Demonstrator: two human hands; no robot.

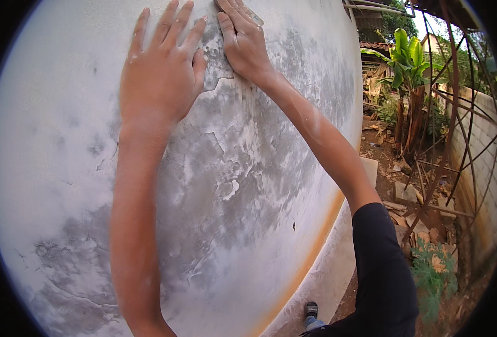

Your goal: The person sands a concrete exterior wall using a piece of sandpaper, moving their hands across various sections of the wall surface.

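My left hand (161, 73) lies flat against the white wall (51, 140), its fingers spread and holding nothing. White dust coats the fingertips. To its right, my right hand (245, 45) presses a small flat piece (254, 16) to the wall near the top edge of the view. Only a pale, greenish edge of that piece shows past my fingers, so its kind cannot be made out. Around and below both hands the paint is patchy grey, cracked and flaking, with a chipped spot (228, 189) lower down.
A concrete ledge (327, 269) runs along the wall's foot, where my sandalled foot (311, 309) shows. On the right stand a rusty metal frame (453, 112), a banana plant (408, 62) and a block wall (473, 151). Broken stones (404, 192) lie on the dirt.
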